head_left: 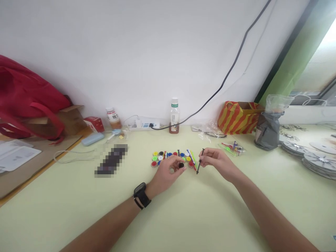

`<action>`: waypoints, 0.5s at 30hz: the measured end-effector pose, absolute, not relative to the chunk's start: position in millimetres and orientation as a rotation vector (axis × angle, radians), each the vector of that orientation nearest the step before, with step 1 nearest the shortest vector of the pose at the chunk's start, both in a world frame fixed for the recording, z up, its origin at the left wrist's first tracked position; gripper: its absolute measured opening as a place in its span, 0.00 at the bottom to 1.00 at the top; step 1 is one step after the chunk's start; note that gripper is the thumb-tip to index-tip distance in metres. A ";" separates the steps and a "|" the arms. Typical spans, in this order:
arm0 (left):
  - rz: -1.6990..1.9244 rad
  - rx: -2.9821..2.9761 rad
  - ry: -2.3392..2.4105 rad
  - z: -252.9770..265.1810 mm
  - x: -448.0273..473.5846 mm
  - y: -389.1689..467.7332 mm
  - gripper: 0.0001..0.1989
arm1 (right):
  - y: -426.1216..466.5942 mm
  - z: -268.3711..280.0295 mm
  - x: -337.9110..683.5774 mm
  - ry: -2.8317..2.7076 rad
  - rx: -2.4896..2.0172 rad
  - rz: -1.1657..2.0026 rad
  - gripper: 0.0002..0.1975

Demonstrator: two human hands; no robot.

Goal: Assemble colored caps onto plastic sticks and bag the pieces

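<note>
My left hand [170, 171], a dark watch on its wrist, curls thumb and fingers around a small black disc [181, 165]. Between the thumb and fingertips of my right hand [214, 160] is a thin black stick [200, 162] with a pointed, arrow-like lower end, tilted just above the table. Small round discs in several colours lie in rows beyond and beside my left hand, such as a red disc [154, 163] and a yellow disc [155, 154]. Thin coloured sticks [193, 158] lie at the right of the discs. My left hand hides part of the rows.
A clear bag of coloured parts [233, 148] lies right of my right hand. Behind stand a drink bottle [174, 117], a power strip [147, 125] and a striped bag [236, 117]. Stacked grey discs [319, 161] sit far right; a pixelated dark object [111, 161] lies left.
</note>
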State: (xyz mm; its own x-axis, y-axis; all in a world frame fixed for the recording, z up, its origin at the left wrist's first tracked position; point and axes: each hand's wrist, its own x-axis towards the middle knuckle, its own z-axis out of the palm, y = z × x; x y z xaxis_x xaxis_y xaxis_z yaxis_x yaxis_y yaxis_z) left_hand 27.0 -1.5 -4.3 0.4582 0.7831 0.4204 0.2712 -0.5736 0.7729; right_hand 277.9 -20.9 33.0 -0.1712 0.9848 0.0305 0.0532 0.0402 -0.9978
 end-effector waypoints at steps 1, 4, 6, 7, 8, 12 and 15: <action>1.046 1.990 0.861 -6.4 26.0 0.7 0.11 | -22.6 31.9 273.7 -1.363 -1.095 1.318 0.15; 1.016 1.814 0.783 -10.5 22.3 4.8 0.18 | -27.4 28.4 259.3 -1.270 -0.992 1.413 0.16; 0.994 1.797 0.718 -9.9 20.4 4.1 0.25 | -30.1 25.0 249.9 -1.225 -0.959 1.446 0.16; 0.988 1.805 0.691 -8.7 20.0 2.8 0.27 | -31.3 23.0 245.7 -1.207 -0.950 1.451 0.16; 0.989 1.814 0.672 -7.2 20.1 1.2 0.29 | -32.2 20.8 241.9 -1.193 -0.946 1.447 0.16; 1.041 1.778 0.653 -3.3 23.5 -3.5 0.24 | -34.1 14.1 231.9 -1.183 -0.977 1.395 0.16; 1.062 1.783 0.687 -5.7 24.9 -2.2 0.17 | -34.6 12.4 228.4 -1.194 -1.002 1.355 0.15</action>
